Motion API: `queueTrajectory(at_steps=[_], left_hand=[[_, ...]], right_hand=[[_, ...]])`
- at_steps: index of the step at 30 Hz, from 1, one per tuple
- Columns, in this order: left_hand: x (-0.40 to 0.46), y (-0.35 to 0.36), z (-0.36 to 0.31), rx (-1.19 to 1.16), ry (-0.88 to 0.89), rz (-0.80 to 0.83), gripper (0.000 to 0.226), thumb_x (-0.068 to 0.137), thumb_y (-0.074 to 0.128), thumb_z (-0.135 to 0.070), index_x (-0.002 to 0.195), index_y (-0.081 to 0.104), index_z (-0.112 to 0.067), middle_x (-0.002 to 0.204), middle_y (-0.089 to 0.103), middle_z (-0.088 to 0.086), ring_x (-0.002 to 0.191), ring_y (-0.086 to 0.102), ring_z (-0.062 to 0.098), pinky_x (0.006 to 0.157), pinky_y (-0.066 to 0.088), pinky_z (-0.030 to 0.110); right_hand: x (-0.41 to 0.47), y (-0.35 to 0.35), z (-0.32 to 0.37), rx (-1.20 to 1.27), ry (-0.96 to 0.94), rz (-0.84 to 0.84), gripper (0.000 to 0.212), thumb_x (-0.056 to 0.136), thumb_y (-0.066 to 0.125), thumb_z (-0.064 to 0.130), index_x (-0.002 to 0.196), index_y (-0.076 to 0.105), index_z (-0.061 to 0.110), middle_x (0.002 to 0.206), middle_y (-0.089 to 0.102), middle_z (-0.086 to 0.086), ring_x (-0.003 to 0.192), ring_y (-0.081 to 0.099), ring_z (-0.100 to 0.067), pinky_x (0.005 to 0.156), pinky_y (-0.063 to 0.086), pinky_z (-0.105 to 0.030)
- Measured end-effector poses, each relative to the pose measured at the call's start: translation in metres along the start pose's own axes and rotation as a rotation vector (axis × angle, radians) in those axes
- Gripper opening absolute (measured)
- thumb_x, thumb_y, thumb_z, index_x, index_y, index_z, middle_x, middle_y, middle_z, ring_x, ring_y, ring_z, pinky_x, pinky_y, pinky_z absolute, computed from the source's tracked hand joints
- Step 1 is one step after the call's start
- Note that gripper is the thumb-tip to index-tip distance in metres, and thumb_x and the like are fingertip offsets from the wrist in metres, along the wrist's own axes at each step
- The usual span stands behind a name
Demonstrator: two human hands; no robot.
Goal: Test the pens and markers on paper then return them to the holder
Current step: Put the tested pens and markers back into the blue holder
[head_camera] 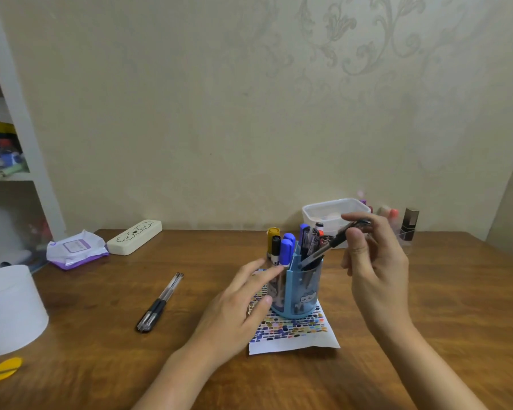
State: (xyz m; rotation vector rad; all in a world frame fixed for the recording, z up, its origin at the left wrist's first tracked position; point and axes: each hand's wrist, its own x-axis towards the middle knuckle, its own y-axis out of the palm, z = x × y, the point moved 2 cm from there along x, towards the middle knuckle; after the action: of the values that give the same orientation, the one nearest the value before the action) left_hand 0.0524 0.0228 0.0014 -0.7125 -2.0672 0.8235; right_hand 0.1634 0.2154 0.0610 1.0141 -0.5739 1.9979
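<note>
My left hand (243,303) rests with straight fingers against the blue plastic pen holder (298,291), which stands on the swatch-covered white paper (293,335). My right hand's (373,261) grip pinches a black pen (329,247), tip inside the holder. Two black-capped clear pens (160,303) lie leftward on open brown wooden tabletop (101,350).

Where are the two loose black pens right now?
In the head view the two black pens lie side by side on the wooden table, left of the left hand and the blue pen holder, in front of the white pencil case.
</note>
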Motion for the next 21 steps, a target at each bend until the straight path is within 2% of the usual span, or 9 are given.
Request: queueTrajectory(at_steps=[3,5,10,13,16,18,21], left_hand=[[0.0,0.0,-0.001,-0.004,0.003,-0.008,0.052,0.103,0.043,-0.036,0.142,0.025,-0.065,0.151,0.013,-0.038,0.133,0.031,-0.011,0.105,0.035,0.024],[0.0,0.0,-0.001,-0.004,0.004,-0.008,0.052,0.103,0.044,-0.036,0.142,0.025,-0.065,0.15,0.013,-0.038,0.131,0.033,-0.01,0.103,0.034,0.023],[0.0,0.001,-0.003,0.003,0.005,0.01,0.053,0.103,0.044,-0.036,0.141,0.023,-0.067,0.15,0.011,-0.038,0.128,0.029,-0.017,0.1,0.033,0.021],[0.001,-0.001,-0.003,0.002,0.009,0.013,0.054,0.103,0.044,-0.034,0.141,0.024,-0.067,0.149,0.012,-0.038,0.125,0.025,-0.025,0.102,0.033,0.021],[0.001,-0.002,-0.003,0.017,-0.002,0.031,0.056,0.103,0.044,-0.033,0.141,0.022,-0.068,0.148,0.011,-0.041,0.123,0.021,-0.029,0.1,0.032,0.019],[0.001,-0.007,0.001,0.035,-0.033,0.02,0.057,0.103,0.045,-0.033,0.143,0.021,-0.066,0.149,0.015,-0.04,0.126,0.025,-0.023,0.102,0.033,0.02],[0.001,-0.021,0.019,0.115,-0.14,-0.102,0.054,0.102,0.047,-0.031,0.148,0.029,-0.054,0.149,0.029,-0.032,0.131,0.034,-0.009,0.105,0.037,0.021]], right_hand=[[-0.002,0.005,-0.002,-0.059,0.011,0.022,0.029,0.096,0.061,0.032,0.123,0.054,0.036,0.082,0.066,0.013,0.063,0.063,-0.013,0.06,0.05,-0.035],[-0.003,0.01,-0.004,-0.121,0.004,0.057,0.037,0.094,0.067,0.021,0.121,0.048,0.037,0.084,0.068,0.014,0.064,0.065,-0.012,0.059,0.052,-0.035],[-0.005,0.019,-0.011,-0.328,-0.055,0.151,0.02,0.092,0.069,0.025,0.107,0.059,0.033,0.085,0.064,0.022,0.072,0.063,-0.002,0.056,0.05,-0.026],[-0.01,0.019,-0.015,-0.399,-0.128,0.191,0.02,0.093,0.066,0.027,0.113,0.068,0.028,0.11,0.061,0.018,0.076,0.061,-0.004,0.06,0.055,-0.031],[-0.011,0.015,-0.017,-0.35,-0.1,0.155,0.024,0.095,0.062,0.023,0.119,0.068,0.027,0.121,0.054,0.018,0.079,0.063,-0.008,0.062,0.056,-0.035],[-0.014,0.014,-0.014,-0.315,-0.106,0.16,0.028,0.097,0.059,0.02,0.122,0.066,0.028,0.12,0.052,0.019,0.077,0.063,-0.01,0.061,0.056,-0.036],[-0.022,0.017,-0.008,-0.28,-0.124,0.173,0.022,0.1,0.055,0.02,0.118,0.066,0.028,0.116,0.053,0.018,0.081,0.062,-0.009,0.06,0.054,-0.029]])
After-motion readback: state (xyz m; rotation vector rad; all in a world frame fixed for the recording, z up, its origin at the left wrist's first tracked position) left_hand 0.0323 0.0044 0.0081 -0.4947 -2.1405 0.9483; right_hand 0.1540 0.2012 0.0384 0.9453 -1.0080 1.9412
